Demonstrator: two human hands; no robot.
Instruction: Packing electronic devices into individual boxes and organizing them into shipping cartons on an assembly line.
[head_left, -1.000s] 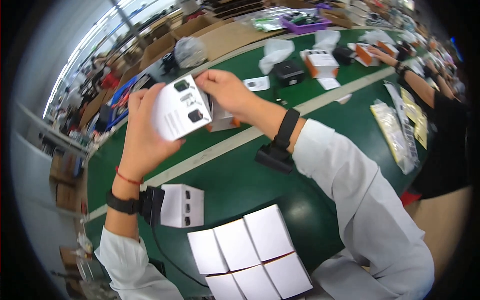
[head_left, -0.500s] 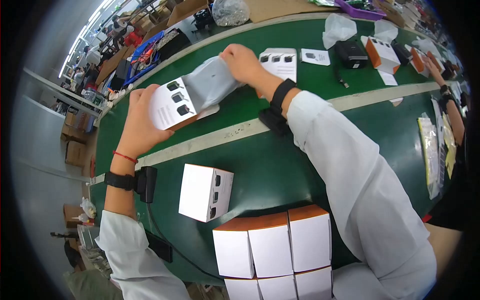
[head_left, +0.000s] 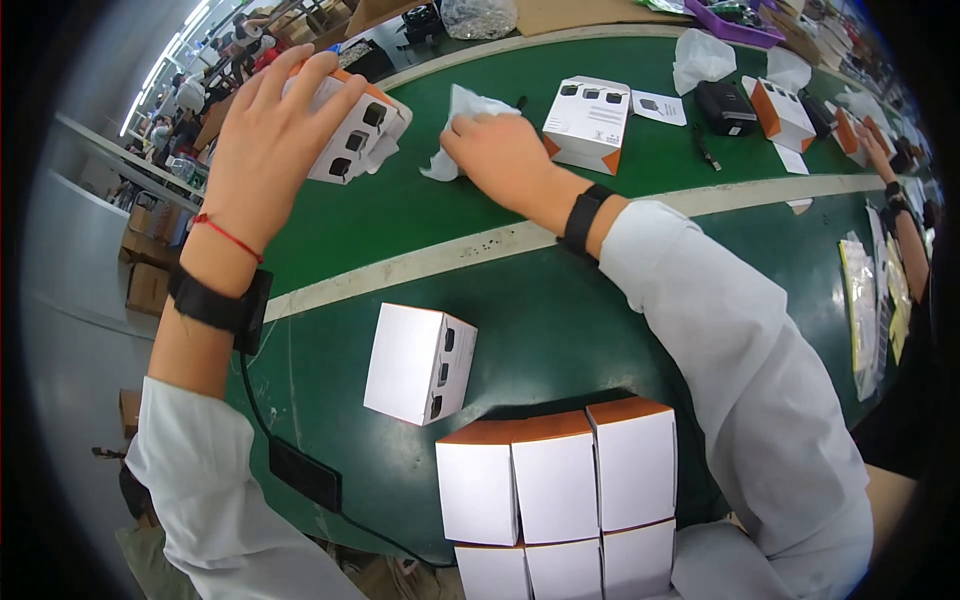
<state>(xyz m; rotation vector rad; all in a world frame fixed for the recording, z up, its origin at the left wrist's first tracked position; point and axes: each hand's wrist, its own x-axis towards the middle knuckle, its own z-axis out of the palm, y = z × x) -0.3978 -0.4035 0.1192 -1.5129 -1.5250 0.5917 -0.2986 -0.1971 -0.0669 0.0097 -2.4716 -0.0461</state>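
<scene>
Moved up and leftward since the earlier frame, white-and-orange carton tilted in grasp of left hand, now apart from crumpled plastic bag, right hand with bent fingers upon this bag, over green tabletop, whether pinching cannot be told.

Surface: smooth, glossy green, with soft reflections; the pale strip across it is matt and spotted. Grouped boxes, near edge: smooth white card, matt. Raised carton, toward the far left edge: thin printed card, smooth. Bag, toward the far edge: thin, translucent plastic film, wrinkled. Case, right part of the far edge: black plastic, low sheen. Sleeves: matt, soft cloth, creased.
</scene>
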